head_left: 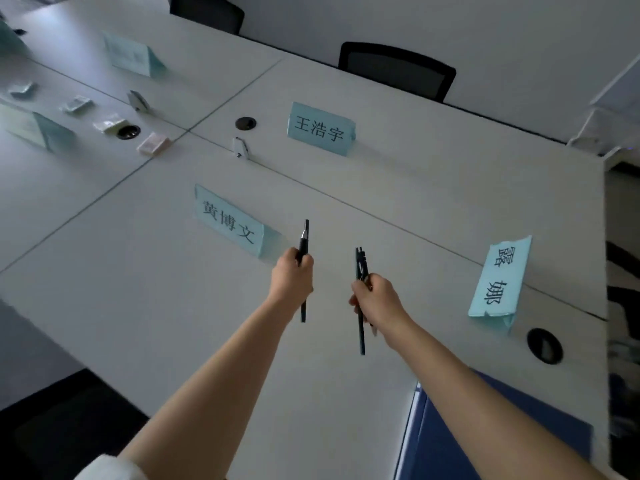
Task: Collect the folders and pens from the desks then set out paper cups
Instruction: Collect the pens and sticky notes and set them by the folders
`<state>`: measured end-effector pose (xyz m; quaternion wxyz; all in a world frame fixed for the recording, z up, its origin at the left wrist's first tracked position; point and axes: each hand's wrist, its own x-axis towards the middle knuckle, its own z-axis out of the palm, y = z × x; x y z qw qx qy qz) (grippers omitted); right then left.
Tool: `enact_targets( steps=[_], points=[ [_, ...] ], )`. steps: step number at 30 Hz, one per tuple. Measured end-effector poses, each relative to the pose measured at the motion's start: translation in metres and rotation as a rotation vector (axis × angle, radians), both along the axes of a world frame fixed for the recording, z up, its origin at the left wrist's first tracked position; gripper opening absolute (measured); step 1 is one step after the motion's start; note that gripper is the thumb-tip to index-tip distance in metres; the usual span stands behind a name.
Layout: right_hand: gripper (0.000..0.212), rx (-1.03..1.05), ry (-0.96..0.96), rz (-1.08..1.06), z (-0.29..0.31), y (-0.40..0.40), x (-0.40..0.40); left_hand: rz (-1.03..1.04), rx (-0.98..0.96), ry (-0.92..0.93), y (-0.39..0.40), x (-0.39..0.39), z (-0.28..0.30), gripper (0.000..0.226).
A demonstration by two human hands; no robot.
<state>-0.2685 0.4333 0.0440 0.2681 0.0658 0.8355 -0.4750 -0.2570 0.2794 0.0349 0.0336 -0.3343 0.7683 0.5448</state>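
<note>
My left hand [292, 275] is shut on a black pen [304, 244], held upright above the white desk [173, 289]. My right hand [375, 297] grips a bunch of black pens [360, 268], also upright, a short gap to the right of the left hand. A blue folder [460, 441] lies on the desk at the lower right, partly hidden under my right forearm. No paper cups are in view.
Light blue name cards stand on the desks: one [230, 221] just left of my left hand, one [320, 129] farther back, one [500, 277] at the right. Cable holes [544, 345] [245, 123], small packets [152, 143] at far left, and black chairs [398, 69] behind.
</note>
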Motion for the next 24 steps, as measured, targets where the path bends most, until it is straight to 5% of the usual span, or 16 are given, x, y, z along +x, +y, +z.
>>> enact_targets(
  steps=[7,16,24],
  points=[
    [0.015,-0.284,-0.137,0.018,0.06,0.042,0.146,0.333,0.37,0.139,0.05,0.19,0.045,0.012],
    [0.011,-0.261,-0.149,0.29,0.065,0.008,0.268,0.702,0.458,0.276,0.035,0.358,0.06,0.017],
    [0.012,-0.234,-0.115,0.533,0.067,-0.117,0.344,0.894,0.437,0.348,-0.065,0.472,0.06,0.016]
  ],
)
